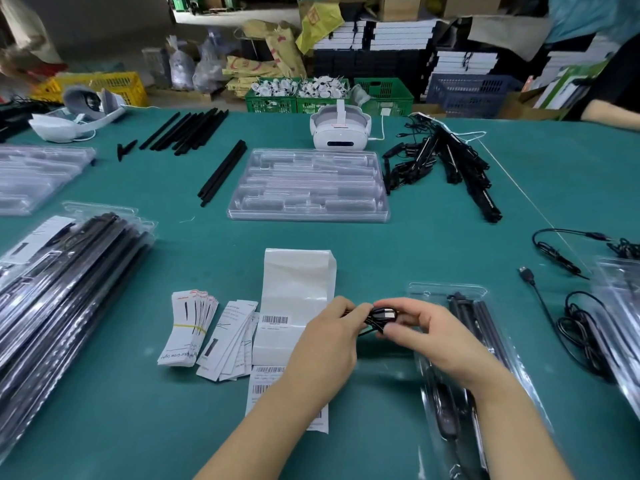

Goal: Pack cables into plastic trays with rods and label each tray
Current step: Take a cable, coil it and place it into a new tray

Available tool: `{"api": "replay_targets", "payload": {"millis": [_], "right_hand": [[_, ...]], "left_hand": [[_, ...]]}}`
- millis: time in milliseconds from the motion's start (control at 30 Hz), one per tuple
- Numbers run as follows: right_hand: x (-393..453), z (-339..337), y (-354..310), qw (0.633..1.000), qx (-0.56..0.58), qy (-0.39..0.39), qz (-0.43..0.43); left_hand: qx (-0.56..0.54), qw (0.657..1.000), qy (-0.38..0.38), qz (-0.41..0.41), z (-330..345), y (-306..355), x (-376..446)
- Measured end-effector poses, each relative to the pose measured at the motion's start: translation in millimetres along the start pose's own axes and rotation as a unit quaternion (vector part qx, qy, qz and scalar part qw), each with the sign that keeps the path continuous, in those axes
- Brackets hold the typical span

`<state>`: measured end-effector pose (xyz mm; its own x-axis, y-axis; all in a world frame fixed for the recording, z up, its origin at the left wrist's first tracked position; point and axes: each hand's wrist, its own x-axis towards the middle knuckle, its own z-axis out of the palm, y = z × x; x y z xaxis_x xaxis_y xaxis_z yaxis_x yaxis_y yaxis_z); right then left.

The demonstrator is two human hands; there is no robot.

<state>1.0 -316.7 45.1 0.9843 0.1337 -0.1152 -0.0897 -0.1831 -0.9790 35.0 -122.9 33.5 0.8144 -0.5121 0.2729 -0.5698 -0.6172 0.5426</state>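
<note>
Left of the label strip [298,299] lies a stack of packed trays [65,289], with card bundles [207,336] between. Just right of the strip, the left hand [329,336] and right hand [426,332] both pinch a coiled black cable [379,318]. Right of the strip, under the right wrist, lies a tray [450,358] holding rods.

Black cable [379,318], teal table [173,427]
</note>
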Motion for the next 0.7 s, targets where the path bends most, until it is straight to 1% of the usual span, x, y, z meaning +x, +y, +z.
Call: {"api": "replay_targets", "payload": {"millis": [67, 133, 300, 400, 533, 633, 700], "right_hand": [[0, 0, 0, 0.999, -0.042, 0.001, -0.011], [0, 0, 1, 0.998, -0.057, 0.011, -0.026], [2, 0, 5, 0.997, -0.032, 0.058, -0.039], [3, 0, 6, 0.998, -0.016, 0.055, -0.032], [2, -1, 6, 0.999, -0.010, 0.042, -0.020], [2, 1, 5, 0.999, -0.005, 0.042, -0.012], [1, 1, 4, 0.999, -0.009, 0.044, -0.010]], "left_hand": [[0.010, 1.000, -0.013, -0.009, 1, 1, 1], [0.021, 0.999, -0.032, -0.009, 2, 3, 1], [0.084, 0.995, -0.046, 0.021, 5, 8, 1], [0.140, 0.989, -0.017, 0.049, 5, 10, 1], [0.225, 0.973, -0.037, 0.048, 4, 14, 1], [0.225, 0.972, -0.050, 0.035, 2, 15, 3], [0.200, 0.977, -0.062, 0.023, 0, 15, 2]]}}
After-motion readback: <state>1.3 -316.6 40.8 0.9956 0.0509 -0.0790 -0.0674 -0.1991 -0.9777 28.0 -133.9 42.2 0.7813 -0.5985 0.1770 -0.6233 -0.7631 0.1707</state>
